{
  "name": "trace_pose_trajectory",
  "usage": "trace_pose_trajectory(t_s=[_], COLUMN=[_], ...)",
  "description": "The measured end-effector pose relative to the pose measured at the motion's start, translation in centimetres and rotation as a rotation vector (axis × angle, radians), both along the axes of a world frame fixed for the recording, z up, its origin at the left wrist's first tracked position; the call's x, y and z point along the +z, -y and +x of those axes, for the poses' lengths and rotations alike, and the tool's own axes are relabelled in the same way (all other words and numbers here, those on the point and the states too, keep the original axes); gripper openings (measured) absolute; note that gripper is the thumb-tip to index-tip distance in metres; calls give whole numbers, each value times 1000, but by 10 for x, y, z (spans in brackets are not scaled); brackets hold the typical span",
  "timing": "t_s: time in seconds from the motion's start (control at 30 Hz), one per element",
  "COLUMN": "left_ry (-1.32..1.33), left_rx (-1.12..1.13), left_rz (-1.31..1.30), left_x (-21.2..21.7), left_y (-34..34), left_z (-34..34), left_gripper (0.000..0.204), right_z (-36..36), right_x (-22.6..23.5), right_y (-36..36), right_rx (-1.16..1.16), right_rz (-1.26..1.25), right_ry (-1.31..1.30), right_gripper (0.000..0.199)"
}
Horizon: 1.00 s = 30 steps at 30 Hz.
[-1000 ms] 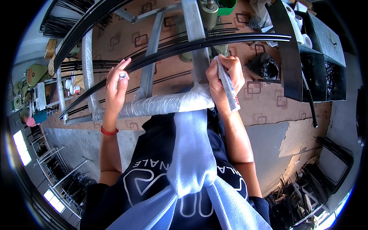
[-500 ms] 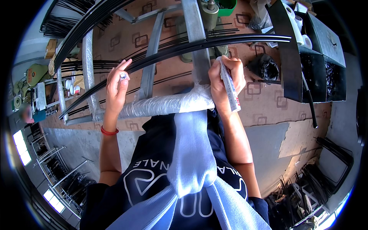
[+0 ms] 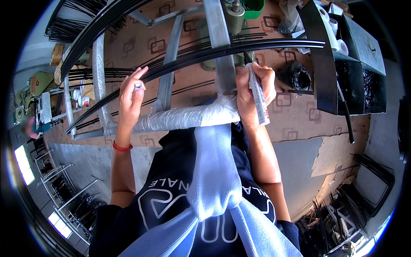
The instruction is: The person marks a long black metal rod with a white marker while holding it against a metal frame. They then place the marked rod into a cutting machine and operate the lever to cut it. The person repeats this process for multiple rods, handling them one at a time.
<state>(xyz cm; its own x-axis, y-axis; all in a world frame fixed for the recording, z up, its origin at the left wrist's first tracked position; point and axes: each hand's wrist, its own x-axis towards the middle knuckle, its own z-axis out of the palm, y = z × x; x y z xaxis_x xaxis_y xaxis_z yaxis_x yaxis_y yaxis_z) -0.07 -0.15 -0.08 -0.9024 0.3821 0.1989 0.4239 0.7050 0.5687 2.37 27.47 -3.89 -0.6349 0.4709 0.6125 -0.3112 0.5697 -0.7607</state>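
Note:
A pair of long black bars (image 3: 188, 59) lies across a metal frame (image 3: 224, 70) before me. My right hand (image 3: 244, 95) is closed around a white marker (image 3: 259, 99) with printed sides. Its dark upper end is just below the bars, and whether it touches them I cannot tell. At the bars' left part is my left hand (image 3: 129, 96), its fingertips against or just over them. A small pale, cap-like piece (image 3: 138, 86) sits between its thumb and fingers. The frame's near rail (image 3: 171, 119) is wrapped in clear plastic film.
More black bars (image 3: 96, 34) rest at the upper left. A green bin (image 3: 253, 9) stands beyond the frame, near a grey-green machine part (image 3: 235, 17). On the right are a black cabinet (image 3: 324, 73), white rolls (image 3: 342, 46) and a black bag (image 3: 295, 76). A person (image 3: 32, 127) is far left.
My right hand has shifted slightly to the right with the marker, and the marker's dark end now shows near the bars. My left hand has hardly moved.

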Motion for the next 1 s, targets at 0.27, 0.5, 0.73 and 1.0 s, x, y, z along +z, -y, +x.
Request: trace_pose_trajectory(t_s=[0.27, 0.5, 0.73, 1.0], left_ry=[0, -11, -6, -9], left_rx=[-1, -4, -2, 4], left_rz=[-4, -8, 5, 8], left_x=[0, 0, 1, 0], left_y=[0, 1, -1, -2], left_z=[0, -1, -1, -1], left_gripper=[29, 29, 28, 27], right_z=[0, -2, -5, 1], right_x=[0, 2, 9, 9], right_y=[1, 1, -1, -3], right_rx=[-31, -47, -78, -60], right_rz=[-29, -55, -86, -53], right_ry=[40, 89, 166, 187], right_gripper=[20, 19, 16, 14])
